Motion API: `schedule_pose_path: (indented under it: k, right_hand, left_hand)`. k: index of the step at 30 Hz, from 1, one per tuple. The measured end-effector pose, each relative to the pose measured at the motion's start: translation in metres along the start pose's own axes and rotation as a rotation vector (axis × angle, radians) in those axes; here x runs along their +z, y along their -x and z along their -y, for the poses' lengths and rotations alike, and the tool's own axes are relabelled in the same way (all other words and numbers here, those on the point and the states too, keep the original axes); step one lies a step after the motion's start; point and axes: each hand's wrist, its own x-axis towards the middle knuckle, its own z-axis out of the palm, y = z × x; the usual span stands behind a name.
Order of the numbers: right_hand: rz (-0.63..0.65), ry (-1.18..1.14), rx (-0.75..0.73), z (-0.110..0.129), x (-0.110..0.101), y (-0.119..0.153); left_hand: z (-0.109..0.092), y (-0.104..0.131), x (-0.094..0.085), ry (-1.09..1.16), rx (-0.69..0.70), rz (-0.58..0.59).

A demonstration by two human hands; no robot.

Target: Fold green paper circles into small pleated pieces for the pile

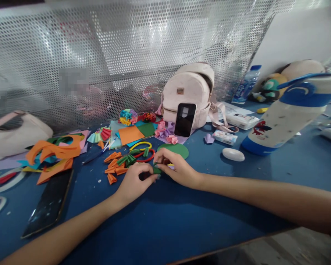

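Between my two hands is a small piece of green paper [157, 170], pinched at both sides. My left hand [134, 183] closes thumb and forefinger on its left end. My right hand [179, 170] holds the other end, its fingers bent over the top and partly hiding it. Just left of the hands lie folded orange paper pieces [116, 164] and folded green paper pieces [127, 159]. A green paper disc [176, 150] lies behind my right hand. Yellow and red rings [140, 146] rest beside the folded pieces.
A smartphone [185, 119] leans on a pale backpack [187, 92] at the back. To the right stand a large blue-and-white bottle [285, 114] and a white oval object [233, 154]. Orange paper scraps [53, 151] and a dark phone [49, 204] lie left, before a perforated metal screen [121, 48].
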Motion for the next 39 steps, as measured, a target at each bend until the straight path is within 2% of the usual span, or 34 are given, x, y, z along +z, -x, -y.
schedule_pose_path:
  k: [3,10,13,17,21,27,33,39]
  right_hand:
    - [0.000,-0.010,0.001,-0.0013,0.0006,0.0003]
    - [0.010,-0.024,0.037,0.0010,-0.0006,0.0002]
    - [0.023,-0.049,0.060,0.0018,-0.0014,-0.0012]
    - [0.131,0.000,0.098,0.0009,-0.0020,-0.0033]
    - [0.210,-0.055,0.091,0.0003,-0.0035,-0.0042]
    - [0.162,-0.167,0.177,-0.0015,-0.0047,-0.0036]
    - [0.105,-0.037,0.090,-0.0013,-0.0039,-0.0029]
    - [0.164,0.003,0.051,0.0023,-0.0061,-0.0032]
  left_hand:
    - [0.0001,-0.0015,-0.0008,0.052,-0.016,0.025]
    - [0.0001,-0.0004,-0.0020,0.060,0.041,0.034]
    - [0.0002,0.0007,-0.0036,0.041,0.049,0.003]
    - [0.0001,0.0021,-0.0060,0.053,0.062,-0.083]
    - [0.0008,0.0027,-0.0067,0.088,0.062,-0.072]
    - [0.0015,0.0028,-0.0059,0.100,0.055,-0.070]
    - [-0.0010,0.0034,-0.0058,0.076,0.060,-0.063]
    - [-0.0019,0.0028,-0.0055,0.109,0.007,-0.077]
